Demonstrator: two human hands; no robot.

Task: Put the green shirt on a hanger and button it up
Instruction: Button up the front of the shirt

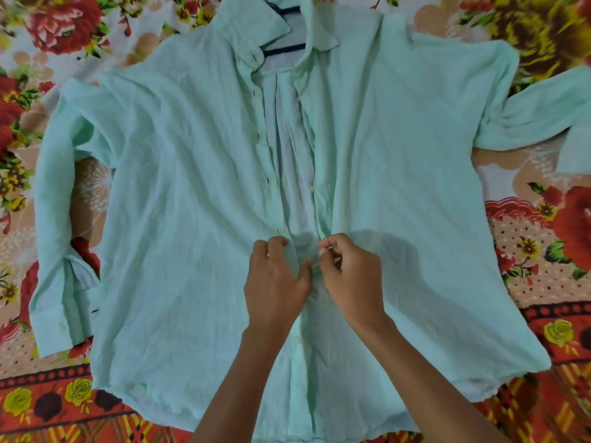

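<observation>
Green shirt (pixel 192 193) lay flat on bed (pixel 543 282), hanger (pixel 284 50) inside collar. Below hands, placket looked closed; above, open. Left hand (pixel 275 282) and right hand (pixel 348 276) each pinched placket edge mid-shirt. Upper buttons left.

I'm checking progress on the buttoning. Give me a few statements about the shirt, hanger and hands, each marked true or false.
1. Both hands pinch the green shirt at its front opening. True: left hand, right hand.
2. The top of the shirt front is fully buttoned. False: it gapes open above the hands.
3. A dark hanger shows inside the collar. True.
4. The shirt hangs on a rail. False: it lies flat on a floral bedsheet.
</observation>
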